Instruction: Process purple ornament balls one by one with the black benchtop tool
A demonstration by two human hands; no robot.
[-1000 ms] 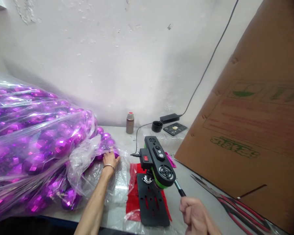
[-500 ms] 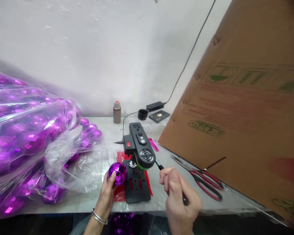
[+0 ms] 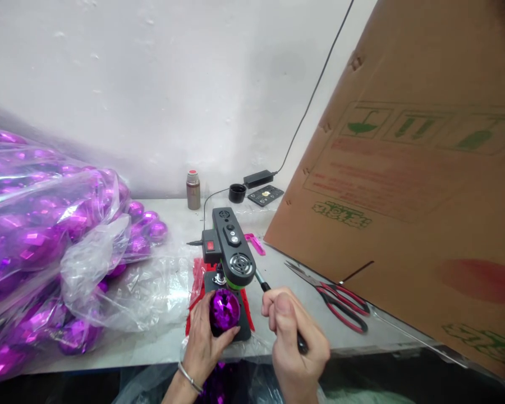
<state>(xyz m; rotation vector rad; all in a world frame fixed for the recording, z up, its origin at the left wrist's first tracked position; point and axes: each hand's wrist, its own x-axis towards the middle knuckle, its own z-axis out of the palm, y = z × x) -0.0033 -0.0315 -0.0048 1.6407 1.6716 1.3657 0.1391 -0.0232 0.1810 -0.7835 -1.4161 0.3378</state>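
Ball (image 3: pixel 226 310): left hand (image 3: pixel 202 334) gripping, press (image 3: pixel 232 247) 6 o'clock; slick, may skid.
Lever (image 3: pixel 265 286): right hand (image 3: pixel 298 336) gripping; premature pull may pinch.

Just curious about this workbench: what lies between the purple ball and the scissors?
In the head view: the black plate's edge, red sheet, pale tabletop, then the right hand gripping the lever.

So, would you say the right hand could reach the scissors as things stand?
Probably yes: the scissors lie beside the right hand, nothing visible between, though its grip on the lever must likely open first.
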